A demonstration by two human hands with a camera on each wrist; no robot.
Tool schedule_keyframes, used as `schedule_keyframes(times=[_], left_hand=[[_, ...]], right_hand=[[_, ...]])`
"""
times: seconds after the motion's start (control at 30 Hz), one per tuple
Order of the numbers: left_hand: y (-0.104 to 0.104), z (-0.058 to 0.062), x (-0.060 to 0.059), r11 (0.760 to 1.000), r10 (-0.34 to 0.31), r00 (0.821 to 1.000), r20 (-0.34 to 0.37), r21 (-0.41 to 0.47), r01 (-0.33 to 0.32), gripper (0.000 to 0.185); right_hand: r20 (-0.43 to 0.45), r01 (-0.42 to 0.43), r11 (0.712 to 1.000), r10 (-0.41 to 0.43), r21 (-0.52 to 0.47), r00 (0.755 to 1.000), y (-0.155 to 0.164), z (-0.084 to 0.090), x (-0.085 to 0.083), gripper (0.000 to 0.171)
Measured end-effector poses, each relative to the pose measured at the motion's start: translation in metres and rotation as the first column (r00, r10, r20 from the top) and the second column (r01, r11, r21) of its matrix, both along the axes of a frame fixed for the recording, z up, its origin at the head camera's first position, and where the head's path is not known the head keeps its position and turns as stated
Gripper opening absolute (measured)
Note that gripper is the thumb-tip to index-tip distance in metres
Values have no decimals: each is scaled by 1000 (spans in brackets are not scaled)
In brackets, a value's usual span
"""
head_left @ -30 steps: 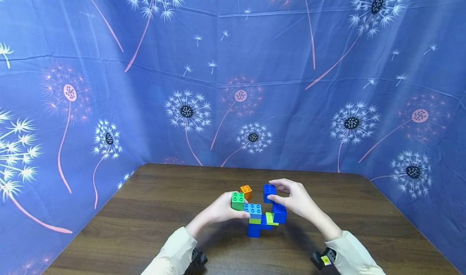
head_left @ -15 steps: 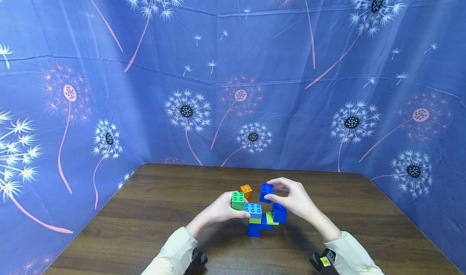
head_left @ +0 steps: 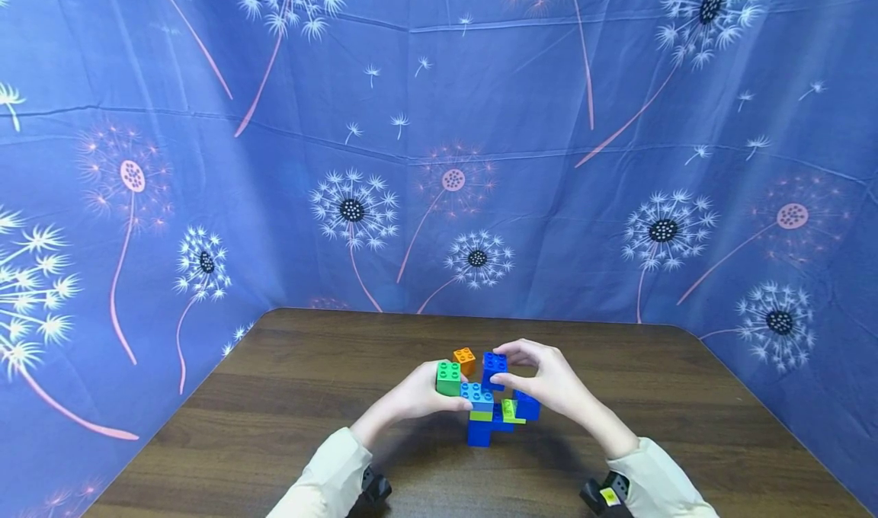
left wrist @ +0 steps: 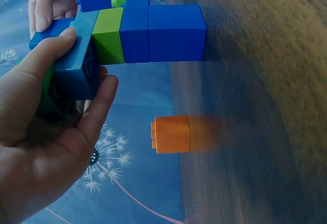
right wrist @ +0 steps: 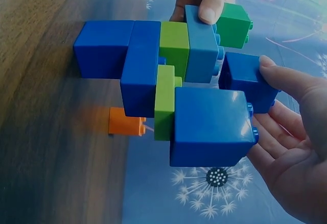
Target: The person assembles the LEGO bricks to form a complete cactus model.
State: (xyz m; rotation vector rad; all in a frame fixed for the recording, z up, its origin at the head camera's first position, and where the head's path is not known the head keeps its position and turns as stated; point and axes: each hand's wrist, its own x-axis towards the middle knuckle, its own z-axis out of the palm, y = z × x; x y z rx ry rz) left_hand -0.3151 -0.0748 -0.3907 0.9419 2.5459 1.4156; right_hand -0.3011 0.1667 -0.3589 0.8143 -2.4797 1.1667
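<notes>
Blue brick [head_left: 494, 364], pinched in the right hand [head_left: 549, 385], hangs just above the stack [head_left: 488, 415], seemingly untouching; left hand [head_left: 418, 393] grips the stack's green end [head_left: 448, 378].

Dark brown wooden table [head_left: 288, 396] with rounded far corners, stack of interlocked toy bricks [head_left: 488, 423] standing near its middle, small orange brick [head_left: 464, 361] lying just beyond it, slightly left.

Both forearms angle inward; left hand [head_left: 418, 394] and right hand [head_left: 549, 381] have fingers curled, gripping.
</notes>
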Motion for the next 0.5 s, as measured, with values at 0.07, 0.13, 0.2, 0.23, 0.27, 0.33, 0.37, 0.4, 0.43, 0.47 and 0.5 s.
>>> schedule_keyframes(times=[0.07,0.13,0.2,0.23,0.27,0.33,0.37,0.4,0.43,0.47,0.5], left_hand=[[0,0,-1,1000,1,1000,-14,-6,-1,33],[1,-1,-2,1000,-1,1000,-23,-9,1,32],[1,-2,-2,1000,-3,1000,-29,-8,3,32],[1,-3,-3,1000,-5,1000,-28,-6,4,33],[1,-3,-3,1000,-6,1000,-28,-5,6,33],[1,-4,-3,1000,-6,1000,-22,0,6,33],[1,-4,-3,1000,-5,1000,-29,-2,5,33],[1,-4,-3,1000,-3,1000,-31,-5,3,33],[1,-4,-3,1000,-3,999,-33,-6,3,33],[1,-3,-3,1000,-1,999,-35,-9,1,32],[1,-3,-3,1000,0,999,-34,-10,-1,32]], right_hand=[[-4,-10,1000,10,5,1000,-1,0,1,38],[-11,-21,1000,21,11,1000,-1,-1,0,38],[-13,-31,999,31,12,999,-2,-2,0,38],[-14,-37,999,37,11,999,-3,-3,0,38],[-14,-43,999,43,7,999,-3,-3,0,38],[-18,-53,999,53,4,998,-4,-3,0,37],[-18,-54,999,54,2,998,-5,-3,1,37],[-21,-57,998,57,2,998,-5,-3,1,37],[-24,-59,998,59,4,998,-6,-3,1,37],[-27,-60,998,60,6,998,-6,-3,1,36],[-30,-61,998,61,10,998,-6,-4,1,36]])
